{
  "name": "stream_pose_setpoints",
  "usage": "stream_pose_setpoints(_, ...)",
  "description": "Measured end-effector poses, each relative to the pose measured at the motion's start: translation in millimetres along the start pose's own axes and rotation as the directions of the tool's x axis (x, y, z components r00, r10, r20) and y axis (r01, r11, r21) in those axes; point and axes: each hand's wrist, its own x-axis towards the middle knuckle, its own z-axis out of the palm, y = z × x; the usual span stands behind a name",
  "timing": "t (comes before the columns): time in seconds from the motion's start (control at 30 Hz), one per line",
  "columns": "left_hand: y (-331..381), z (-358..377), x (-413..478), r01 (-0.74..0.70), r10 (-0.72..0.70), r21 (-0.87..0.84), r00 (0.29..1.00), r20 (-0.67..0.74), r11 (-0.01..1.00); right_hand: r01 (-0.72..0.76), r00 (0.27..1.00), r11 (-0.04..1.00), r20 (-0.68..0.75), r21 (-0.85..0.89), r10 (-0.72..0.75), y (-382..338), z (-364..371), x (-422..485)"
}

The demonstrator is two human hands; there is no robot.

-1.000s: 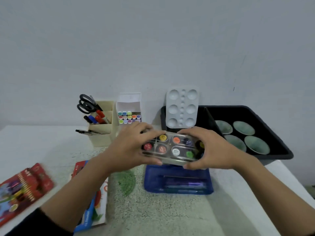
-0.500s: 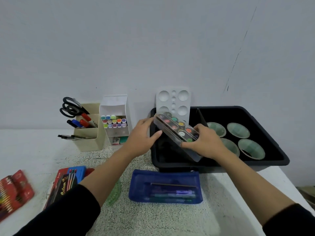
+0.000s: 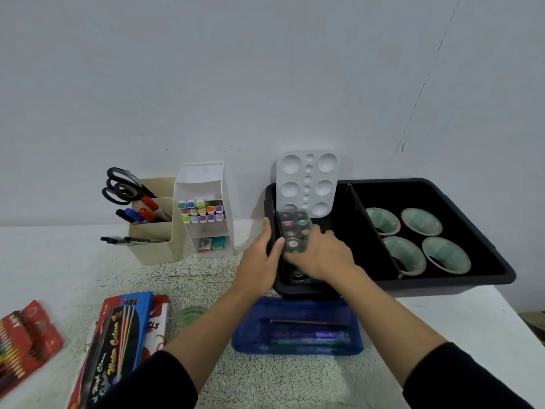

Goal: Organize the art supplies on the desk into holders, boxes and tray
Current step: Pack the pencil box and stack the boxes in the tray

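So, my left hand (image 3: 261, 261) and right hand (image 3: 323, 256) both grip the clear watercolor pan set (image 3: 295, 228), fingers (image 3: 316, 233) curled round its long edges, tipped up inside the black tray's (image 3: 442, 286) left compartment. The white mixing palette (image 3: 308, 184) leans at its 12 o'clock, and the blue pencil case (image 3: 298, 326) sits at 6 on the counter (image 3: 295, 379).

left bay of tray (image 3: 442, 287) partly free, palette (image 3: 308, 184) upright at back, 4 bowls (image 3: 421, 221) fill right bay

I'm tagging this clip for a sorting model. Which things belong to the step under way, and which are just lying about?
In use: left hand, right hand, watercolour set, black tray.
Lying about: white palette, green bowls, beige holder, marker box, blue case, pencil boxes, scissors.
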Motion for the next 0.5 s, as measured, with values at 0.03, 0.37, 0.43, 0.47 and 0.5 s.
stream_pose_setpoints(0.03,1,0,0,0.006,-0.006,-0.004,1.000,0.003,1.000,0.004,1.000,1.000,0.017,-0.001,-0.004,-3,5,-1)
stream_pose_setpoints(0.37,9,-3,-8,0.034,-0.034,-0.029,0.999,-0.001,0.999,0.040,0.999,0.991,0.025,0.126,-0.044,15,-3,-2)
stream_pose_setpoints(0.43,13,-4,-11,0.040,-0.039,-0.036,0.999,0.007,0.999,0.024,0.999,0.980,0.036,0.197,-0.031,19,-9,0)
stream_pose_setpoints(0.47,14,-4,-12,0.041,-0.041,-0.044,0.999,0.008,0.998,0.033,0.998,0.978,0.044,0.208,-0.043,19,-10,0)
stream_pose_setpoints(0.5,15,-4,-12,0.043,-0.043,-0.057,0.999,0.007,0.997,0.044,0.997,0.978,0.048,0.204,-0.055,19,-9,-1)
